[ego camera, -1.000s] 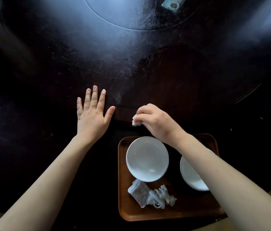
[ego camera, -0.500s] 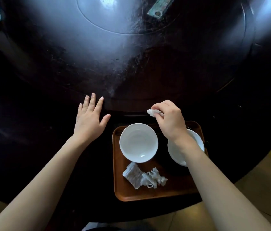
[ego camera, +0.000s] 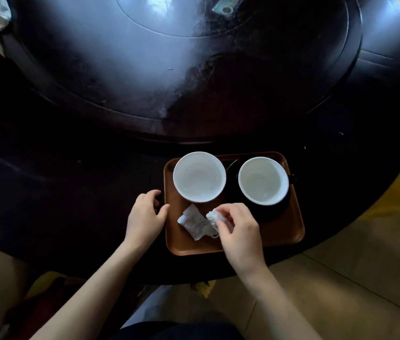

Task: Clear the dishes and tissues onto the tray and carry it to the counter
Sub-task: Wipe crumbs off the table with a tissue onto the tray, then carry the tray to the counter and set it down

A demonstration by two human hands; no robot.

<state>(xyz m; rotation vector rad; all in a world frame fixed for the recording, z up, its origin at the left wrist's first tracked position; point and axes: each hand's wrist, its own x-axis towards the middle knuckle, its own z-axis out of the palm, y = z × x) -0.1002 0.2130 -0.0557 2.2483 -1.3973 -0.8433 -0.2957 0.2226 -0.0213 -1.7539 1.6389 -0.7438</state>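
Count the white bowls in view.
2, both on the tray: left bowl at the far-left corner, right bowl at the far right, sitting on something dark. None look hidden.

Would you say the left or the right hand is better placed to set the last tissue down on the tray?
Right. The right hand already pinches the tissue above the tray, beside the tissues lying there. The left hand rests at the tray's left edge, holding nothing.
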